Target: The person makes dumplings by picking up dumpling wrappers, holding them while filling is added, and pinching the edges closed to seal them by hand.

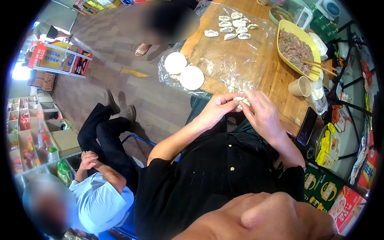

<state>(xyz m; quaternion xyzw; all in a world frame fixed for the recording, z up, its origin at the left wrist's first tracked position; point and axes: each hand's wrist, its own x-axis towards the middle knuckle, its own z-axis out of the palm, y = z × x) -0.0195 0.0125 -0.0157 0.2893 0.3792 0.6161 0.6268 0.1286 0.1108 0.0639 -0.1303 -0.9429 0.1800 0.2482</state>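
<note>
Between my two hands, in front of my chest at the table's near edge, is a dumpling of white dough. My left hand pinches it from the left with thumb and fingers. From the other side, the fingers of my right hand close on its edge. Much of the dumpling is hidden behind the fingers. Two stacks of round white dumpling wrappers lie on plastic film at the table's left corner. Farther back, several folded dumplings sit on the same film.
A yellow bowl of minced filling with chopsticks stands at the right, near a paper cup. A phone lies on the table's right edge. A seated person is at my left; another is across the table.
</note>
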